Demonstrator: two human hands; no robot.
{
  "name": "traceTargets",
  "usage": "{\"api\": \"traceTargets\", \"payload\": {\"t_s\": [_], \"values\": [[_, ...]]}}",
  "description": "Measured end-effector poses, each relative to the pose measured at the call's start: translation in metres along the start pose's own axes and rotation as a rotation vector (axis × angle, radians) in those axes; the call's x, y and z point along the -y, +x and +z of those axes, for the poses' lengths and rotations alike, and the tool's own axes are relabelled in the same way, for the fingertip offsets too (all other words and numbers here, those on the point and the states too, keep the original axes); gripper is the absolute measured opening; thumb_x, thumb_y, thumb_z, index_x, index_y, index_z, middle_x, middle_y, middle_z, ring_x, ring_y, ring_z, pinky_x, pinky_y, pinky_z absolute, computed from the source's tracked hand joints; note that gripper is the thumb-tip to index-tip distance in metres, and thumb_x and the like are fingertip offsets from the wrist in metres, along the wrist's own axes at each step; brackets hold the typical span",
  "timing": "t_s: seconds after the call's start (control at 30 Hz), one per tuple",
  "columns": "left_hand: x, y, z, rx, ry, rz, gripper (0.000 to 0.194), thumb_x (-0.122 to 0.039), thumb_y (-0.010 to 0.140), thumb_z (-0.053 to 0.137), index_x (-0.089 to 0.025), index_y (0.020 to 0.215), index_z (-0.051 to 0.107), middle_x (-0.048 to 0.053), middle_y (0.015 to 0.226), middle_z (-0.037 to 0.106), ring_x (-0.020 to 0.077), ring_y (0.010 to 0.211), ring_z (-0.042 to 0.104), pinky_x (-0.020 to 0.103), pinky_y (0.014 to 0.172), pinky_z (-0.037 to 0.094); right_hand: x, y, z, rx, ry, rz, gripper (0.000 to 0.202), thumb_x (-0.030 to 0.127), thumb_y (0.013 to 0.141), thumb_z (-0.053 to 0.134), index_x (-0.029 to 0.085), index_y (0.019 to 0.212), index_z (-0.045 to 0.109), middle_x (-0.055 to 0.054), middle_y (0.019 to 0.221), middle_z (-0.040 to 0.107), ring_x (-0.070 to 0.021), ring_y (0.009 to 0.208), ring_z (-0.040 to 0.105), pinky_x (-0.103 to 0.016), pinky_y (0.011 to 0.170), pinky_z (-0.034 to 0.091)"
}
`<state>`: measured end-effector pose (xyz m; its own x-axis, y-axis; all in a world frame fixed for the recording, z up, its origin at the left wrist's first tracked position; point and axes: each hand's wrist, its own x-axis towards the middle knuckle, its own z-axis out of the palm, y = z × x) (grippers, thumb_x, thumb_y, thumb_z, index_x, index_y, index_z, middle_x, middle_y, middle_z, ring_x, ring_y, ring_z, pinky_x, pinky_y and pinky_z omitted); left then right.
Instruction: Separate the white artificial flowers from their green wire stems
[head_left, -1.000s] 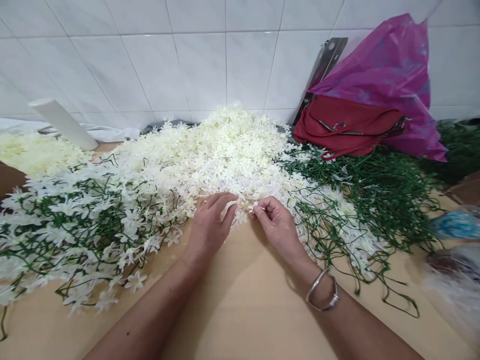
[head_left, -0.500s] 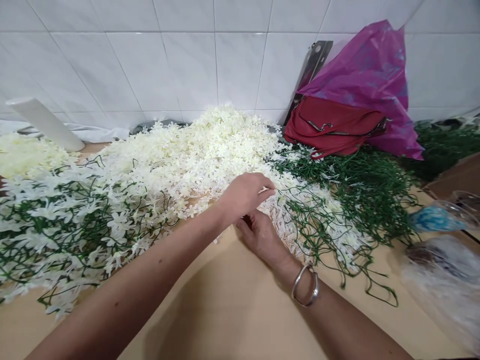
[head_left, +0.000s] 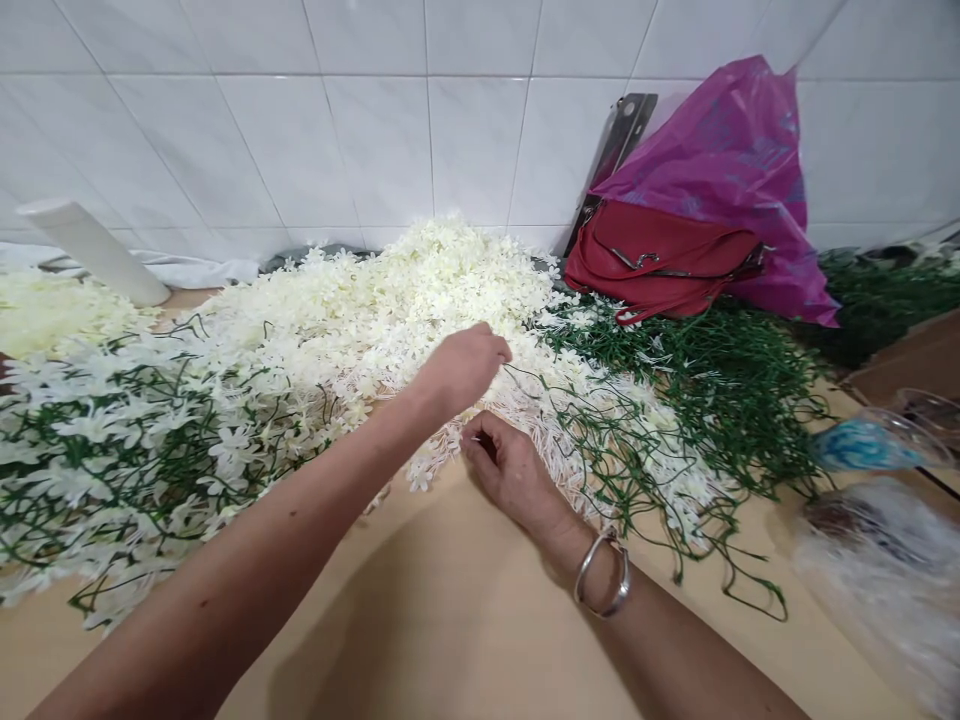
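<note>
Green stem (head_left: 532, 375): thin; near end at the left hand (head_left: 466, 362), remainder trailing to 3 o'clock (dial centred on that hand, 12 toward the wall).

Left fingers: drawn together, apparently pinching the stem's end. Hazard: a slight hold, liable to slip if the stem catches.

Right hand (head_left: 511, 472): at 5 o'clock, low over the bench (head_left: 480, 630), thumb curled to forefinger; whether anything is held, cannot tell.

Stem tangle (head_left: 637, 480): at 4 o'clock, loops crossing. Hazard: a quick pull could drag out neighbours or tighten a knot.

Bangle (head_left: 621, 592): right wrist, near the tangle. Hazard: could hook a loop.

White blossoms (head_left: 421, 472): loose, at 7 o'clock. Hazard: a forearm brush could scatter them.

Flower heap (head_left: 450, 270): at 12 o'clock, loosely mounded. Hazard: could slump if its lower edge is disturbed.
</note>
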<state>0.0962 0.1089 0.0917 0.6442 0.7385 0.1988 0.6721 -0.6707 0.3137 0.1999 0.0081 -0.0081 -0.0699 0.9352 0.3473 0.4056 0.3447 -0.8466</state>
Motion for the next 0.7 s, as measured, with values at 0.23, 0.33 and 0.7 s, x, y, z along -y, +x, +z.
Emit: {"api": "traceTargets", "payload": {"t_s": [0.23, 0.33, 0.7], "values": [[0.044, -0.081, -0.011, -0.383, -0.639, -0.342, 0.024, -0.032, 0.098, 0.062, -0.017, 0.111, 0.075, 0.009, 0.094, 0.078, 0.0227, 0.089, 0.073, 0.033, 0.078, 0.055, 0.001, 0.000, 0.000, -0.029, 0.084, 0.057, 0.010, 0.023, 0.095, 0.060, 0.021, 0.085, 0.062, 0.001, 0.077, 0.061, -0.0163, 0.071, 0.054, -0.029, 0.069, 0.043], [0.046, -0.109, -0.001, -0.444, -0.908, -0.363, 0.030, -0.041, 0.093, 0.072, -0.017, 0.110, 0.076, 0.008, 0.098, 0.079, 0.0208, 0.093, 0.073, 0.032, 0.086, 0.057, -0.001, 0.000, 0.000, -0.091, 0.206, 0.070, 0.008, 0.026, 0.097, 0.063, 0.023, 0.089, 0.064, 0.000, 0.082, 0.064, -0.0175, 0.078, 0.059, -0.030, 0.075, 0.047], [0.026, -0.134, 0.030, -0.360, -1.437, -0.364, 0.027, -0.039, 0.090, 0.080, -0.021, 0.111, 0.076, 0.003, 0.095, 0.078, 0.0170, 0.097, 0.074, 0.028, 0.095, 0.055, 0.010, 0.000, -0.001, 0.116, 0.451, 0.017, 0.006, 0.031, 0.096, 0.071, 0.026, 0.093, 0.070, -0.007, 0.117, 0.074, -0.0240, 0.117, 0.066, -0.044, 0.107, 0.047]]}}
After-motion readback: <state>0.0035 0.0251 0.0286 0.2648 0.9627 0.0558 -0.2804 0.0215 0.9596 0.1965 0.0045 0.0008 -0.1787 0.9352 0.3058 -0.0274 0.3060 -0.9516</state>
